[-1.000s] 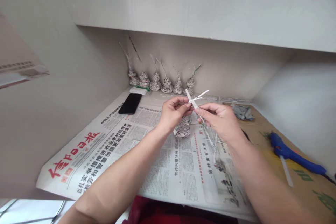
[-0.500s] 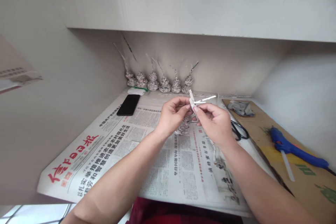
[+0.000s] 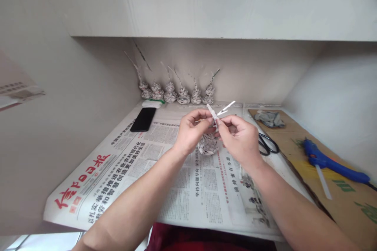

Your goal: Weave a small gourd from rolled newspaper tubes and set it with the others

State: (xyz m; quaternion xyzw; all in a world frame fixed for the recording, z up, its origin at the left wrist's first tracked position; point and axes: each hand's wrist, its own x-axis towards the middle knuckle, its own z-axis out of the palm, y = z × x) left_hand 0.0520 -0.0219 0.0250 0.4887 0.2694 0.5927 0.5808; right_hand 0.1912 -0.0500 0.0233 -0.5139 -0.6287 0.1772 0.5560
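Observation:
Both hands meet over a woven newspaper gourd (image 3: 208, 144), whose round lower body shows below my fingers. Its upper part is hidden by them. My left hand (image 3: 193, 128) is closed, thumb and forefinger pinching the paper strips at the gourd's top. From the other side my right hand (image 3: 239, 134) pinches a flat white paper strip (image 3: 211, 111) that points up and to the left. Thin paper strips (image 3: 228, 106) also stick out to the upper right between the hands.
Newspaper (image 3: 141, 180) covers the table. Several finished paper gourds (image 3: 183, 96) stand along the back wall. A black phone (image 3: 143, 119) lies left; black-handled scissors (image 3: 268, 144) lie right. A blue glue gun (image 3: 330, 162) and crumpled cloth (image 3: 269, 119) rest on cardboard (image 3: 306, 164).
The flat strip at my fingertips has tilted further left and the thin strips now angle more upward. More of the gourd's body shows under my hands.

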